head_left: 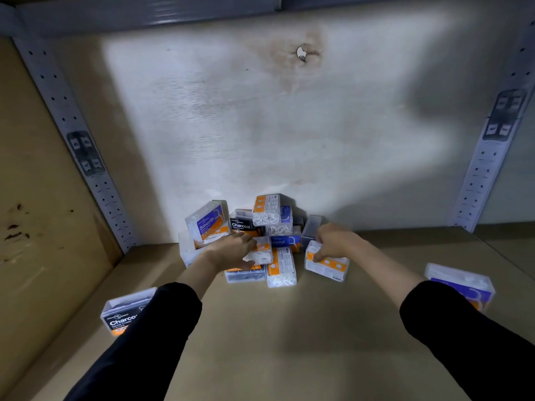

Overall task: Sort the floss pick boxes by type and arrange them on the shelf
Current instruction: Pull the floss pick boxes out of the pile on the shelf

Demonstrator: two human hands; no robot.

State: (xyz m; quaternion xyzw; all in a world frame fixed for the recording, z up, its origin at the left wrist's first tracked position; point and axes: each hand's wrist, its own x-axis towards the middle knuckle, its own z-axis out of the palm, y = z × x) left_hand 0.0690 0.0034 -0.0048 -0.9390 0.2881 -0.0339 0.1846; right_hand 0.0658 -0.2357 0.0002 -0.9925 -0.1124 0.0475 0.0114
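A heap of clear floss pick boxes (pixel 260 227) lies against the back wall of the shelf (pixel 289 328). It mixes purple "Smooth" boxes (pixel 209 224), a black "Charcoal" box (pixel 242 225) and a blue "Round" box (pixel 285 241). My left hand (pixel 231 251) rests on the heap, its fingers closed around a small clear box (pixel 262 251) with an orange label. To the right of the heap, my right hand (pixel 333 240) grips a clear box with an orange stripe (pixel 328 266), label side down.
One Charcoal box (pixel 124 314) stands apart at the front left, partly behind my left sleeve. A purple box (pixel 460 285) lies apart at the front right. Perforated metal uprights (pixel 72 125) frame both sides.
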